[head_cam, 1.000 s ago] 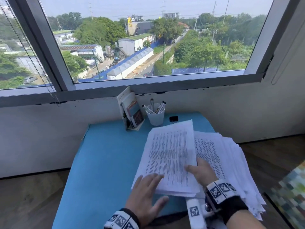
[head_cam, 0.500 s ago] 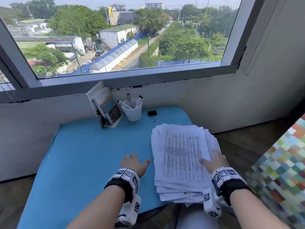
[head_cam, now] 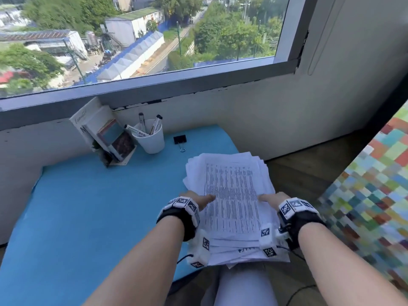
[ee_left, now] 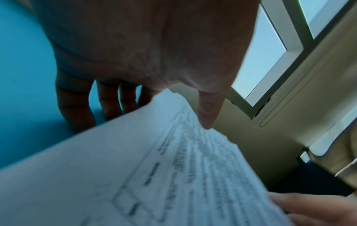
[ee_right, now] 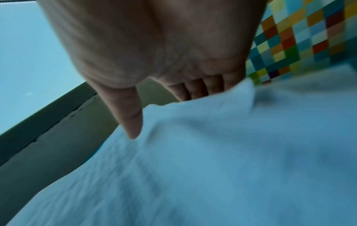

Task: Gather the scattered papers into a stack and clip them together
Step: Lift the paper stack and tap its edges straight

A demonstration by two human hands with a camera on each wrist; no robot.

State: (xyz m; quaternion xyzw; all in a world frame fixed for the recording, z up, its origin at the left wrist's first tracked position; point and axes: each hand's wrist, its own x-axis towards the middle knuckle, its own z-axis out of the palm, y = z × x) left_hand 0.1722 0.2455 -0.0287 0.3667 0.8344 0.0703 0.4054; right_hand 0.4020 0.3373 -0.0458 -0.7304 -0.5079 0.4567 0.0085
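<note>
A thick, uneven stack of printed papers [head_cam: 231, 195] lies at the near right of the blue table [head_cam: 88, 206], its near end hanging over the edge. My left hand [head_cam: 199, 200] grips the stack's left side and my right hand [head_cam: 270, 198] grips its right side. In the left wrist view the thumb [ee_left: 206, 119] lies on top of the papers [ee_left: 154, 168] with the fingers [ee_left: 108, 104] underneath. The right wrist view shows the same hold, thumb [ee_right: 131, 122] above the papers [ee_right: 212, 152]. A black binder clip [head_cam: 180, 140] lies beyond the stack, untouched.
A white cup of pens [head_cam: 150, 138] and a leaning group of booklets [head_cam: 106, 133] stand at the table's back by the window wall. A colourful checked surface [head_cam: 364, 206] is at the right. Wooden floor shows beyond the table's right edge.
The spread sheets have been drawn into one stack. My left hand moved from the bare table onto the stack's left side; the right hand stayed on the right side.
</note>
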